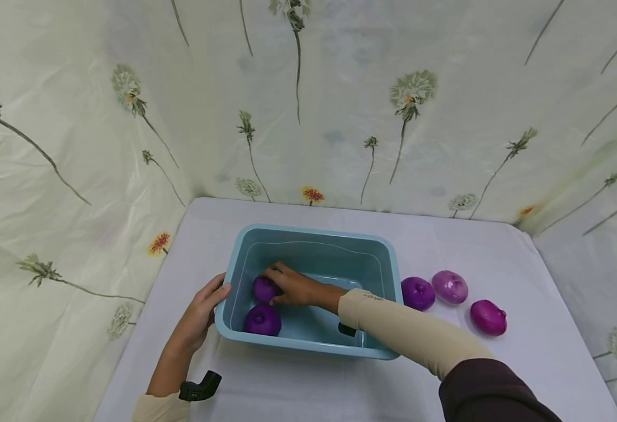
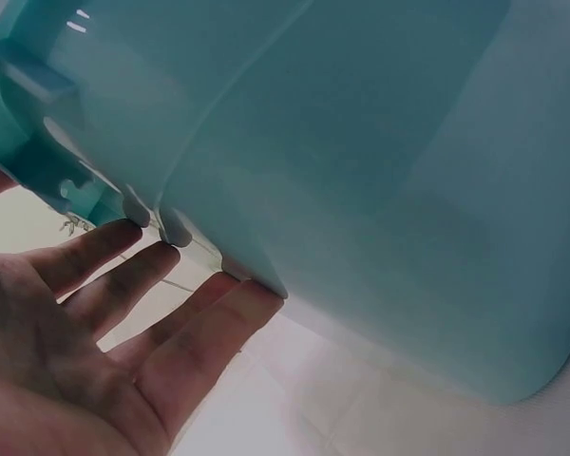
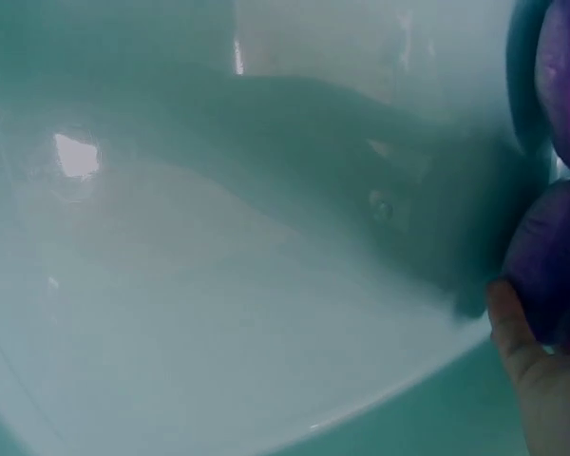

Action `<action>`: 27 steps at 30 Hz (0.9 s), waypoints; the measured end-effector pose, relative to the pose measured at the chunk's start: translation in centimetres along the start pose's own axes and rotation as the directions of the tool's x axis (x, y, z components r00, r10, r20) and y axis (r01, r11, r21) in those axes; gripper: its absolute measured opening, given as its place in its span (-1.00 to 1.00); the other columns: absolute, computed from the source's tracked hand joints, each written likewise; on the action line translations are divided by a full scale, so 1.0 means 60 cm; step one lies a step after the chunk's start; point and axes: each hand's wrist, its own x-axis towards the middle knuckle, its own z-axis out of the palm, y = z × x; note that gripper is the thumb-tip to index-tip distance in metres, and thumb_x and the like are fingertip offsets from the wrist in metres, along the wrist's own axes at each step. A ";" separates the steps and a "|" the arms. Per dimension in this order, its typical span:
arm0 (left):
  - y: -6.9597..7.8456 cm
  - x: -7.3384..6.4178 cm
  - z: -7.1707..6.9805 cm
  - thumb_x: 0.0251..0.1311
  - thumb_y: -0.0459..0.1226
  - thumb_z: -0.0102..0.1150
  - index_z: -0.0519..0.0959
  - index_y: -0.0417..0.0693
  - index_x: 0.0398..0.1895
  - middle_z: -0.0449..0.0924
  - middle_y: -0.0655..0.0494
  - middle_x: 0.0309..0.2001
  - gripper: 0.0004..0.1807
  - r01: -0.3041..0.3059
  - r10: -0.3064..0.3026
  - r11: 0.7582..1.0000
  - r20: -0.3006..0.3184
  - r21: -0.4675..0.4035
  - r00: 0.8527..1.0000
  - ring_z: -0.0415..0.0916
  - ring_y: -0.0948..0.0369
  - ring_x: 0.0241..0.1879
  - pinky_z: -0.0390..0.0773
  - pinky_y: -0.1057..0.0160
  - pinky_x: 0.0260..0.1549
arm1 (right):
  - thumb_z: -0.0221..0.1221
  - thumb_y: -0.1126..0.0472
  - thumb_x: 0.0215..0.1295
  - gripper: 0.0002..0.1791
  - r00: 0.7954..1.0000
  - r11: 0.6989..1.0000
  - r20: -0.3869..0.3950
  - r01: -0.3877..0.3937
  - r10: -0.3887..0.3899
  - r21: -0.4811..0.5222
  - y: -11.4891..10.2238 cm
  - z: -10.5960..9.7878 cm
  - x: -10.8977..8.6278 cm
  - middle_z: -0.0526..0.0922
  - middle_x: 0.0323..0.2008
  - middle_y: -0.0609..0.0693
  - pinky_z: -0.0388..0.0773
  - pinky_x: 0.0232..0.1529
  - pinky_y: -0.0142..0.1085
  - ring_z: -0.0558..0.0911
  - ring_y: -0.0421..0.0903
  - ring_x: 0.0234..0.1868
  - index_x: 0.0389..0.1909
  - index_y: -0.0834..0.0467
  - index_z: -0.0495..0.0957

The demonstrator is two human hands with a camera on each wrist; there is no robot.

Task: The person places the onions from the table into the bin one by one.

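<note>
Inside a light-blue plastic tub (image 1: 313,346), my right hand (image 1: 292,287) grips a purple onion (image 1: 265,289) near the left wall. In the right wrist view, the thumb (image 3: 515,328) lies against that onion's side; the other fingers are mostly hidden. A second purple onion (image 1: 263,320) sits touching it in the tub's near left corner. My left hand (image 1: 198,313) is at the tub's left end, with its thumb at the rim. From the left wrist view, its nearly straight fingers (image 2: 209,342) touch the outer wall (image 2: 361,190).
Right of the tub, three more onions lie on the white-covered table (image 1: 540,363): a dark purple one (image 1: 418,293) beside the wall, a paler one (image 1: 450,287) and a magenta one (image 1: 488,317). Flower-patterned sheets (image 1: 340,117) hang behind and at both sides.
</note>
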 end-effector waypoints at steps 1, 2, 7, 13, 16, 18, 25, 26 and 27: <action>0.000 0.000 0.000 0.50 -0.06 -0.13 0.21 -0.07 0.49 0.30 -0.26 0.39 -0.42 0.000 0.000 1.000 -0.001 0.000 1.000 0.38 -0.19 0.24 0.50 0.05 0.00 | 0.35 0.14 0.29 -0.29 1.000 1.000 0.001 -0.002 0.002 0.001 0.000 0.000 0.000 0.31 0.33 0.16 0.47 0.26 -0.12 0.48 0.03 0.26 0.41 0.06 0.28; -0.001 0.000 0.000 0.50 -0.05 -0.13 0.22 -0.07 0.48 0.30 -0.26 0.39 -0.42 0.000 0.000 1.000 -0.002 0.001 1.000 0.39 -0.19 0.24 0.50 0.05 0.01 | 0.34 0.14 0.29 -0.29 1.000 1.000 0.003 -0.004 0.004 0.000 -0.001 0.000 -0.001 0.31 0.33 0.16 0.47 0.26 -0.12 0.48 0.03 0.26 0.42 0.06 0.28; -0.001 0.000 0.001 0.51 -0.05 -0.13 0.21 -0.06 0.49 0.29 -0.25 0.39 -0.42 -0.001 0.001 1.000 0.002 0.004 1.000 0.38 -0.20 0.25 0.50 0.04 0.02 | 0.33 0.15 0.30 -0.28 1.000 1.000 0.018 -0.007 0.006 0.005 -0.003 -0.001 -0.002 0.30 0.35 0.16 0.46 0.27 -0.12 0.47 0.03 0.27 0.43 0.05 0.26; 0.000 0.000 0.001 0.50 -0.05 -0.13 0.22 -0.06 0.48 0.29 -0.24 0.40 -0.42 0.002 -0.002 1.000 -0.003 0.006 1.000 0.37 -0.19 0.26 0.48 0.03 0.03 | 0.32 0.16 0.32 -0.29 1.000 1.000 0.029 -0.005 0.005 0.000 -0.005 -0.002 -0.002 0.28 0.36 0.17 0.46 0.27 -0.11 0.47 0.03 0.27 0.43 0.06 0.26; 0.000 0.000 0.001 0.50 -0.05 -0.12 0.22 -0.05 0.48 0.29 -0.23 0.40 -0.42 0.006 -0.005 1.000 -0.009 0.011 1.000 0.36 -0.19 0.26 0.47 0.00 0.04 | 0.31 0.15 0.32 -0.29 1.000 1.000 0.031 0.000 0.000 -0.004 -0.004 -0.003 -0.002 0.28 0.36 0.17 0.46 0.28 -0.11 0.46 0.03 0.29 0.44 0.06 0.24; 0.000 -0.001 0.002 0.50 -0.05 -0.12 0.22 -0.05 0.48 0.29 -0.23 0.40 -0.42 0.005 -0.005 1.000 -0.009 0.012 1.000 0.37 -0.20 0.26 0.47 -0.01 0.05 | 0.31 0.15 0.32 -0.27 0.999 1.000 0.034 0.002 -0.002 -0.005 -0.003 -0.004 -0.002 0.28 0.37 0.18 0.45 0.28 -0.10 0.46 0.04 0.29 0.45 0.06 0.23; 0.002 -0.001 0.003 0.50 -0.05 -0.14 0.21 -0.08 0.48 0.30 -0.27 0.38 -0.42 0.000 0.000 1.000 0.001 0.012 1.000 0.36 -0.23 0.26 0.50 0.00 0.03 | 0.35 0.14 0.28 -0.20 0.999 1.000 0.033 -0.016 0.015 0.023 -0.005 -0.018 -0.007 0.20 0.40 0.23 0.45 0.28 -0.06 0.41 0.11 0.33 0.47 0.11 0.20; 0.002 -0.002 0.003 0.51 -0.05 -0.14 0.21 -0.08 0.48 0.30 -0.27 0.38 -0.42 0.001 -0.001 1.000 0.000 0.014 1.000 0.36 -0.23 0.25 0.51 0.01 0.02 | 0.36 0.14 0.27 -0.18 0.999 0.999 0.034 -0.023 0.022 0.032 -0.006 -0.022 -0.008 0.18 0.41 0.24 0.44 0.28 -0.05 0.40 0.12 0.34 0.48 0.12 0.19; 0.003 -0.003 0.003 0.51 -0.04 -0.14 0.21 -0.08 0.48 0.30 -0.27 0.38 -0.42 0.004 -0.004 1.000 -0.004 0.015 1.000 0.37 -0.22 0.25 0.51 0.02 0.02 | 0.37 0.13 0.26 -0.17 0.999 0.999 0.041 -0.031 0.029 0.038 -0.008 -0.026 -0.009 0.16 0.41 0.24 0.44 0.29 -0.06 0.39 0.12 0.35 0.48 0.11 0.18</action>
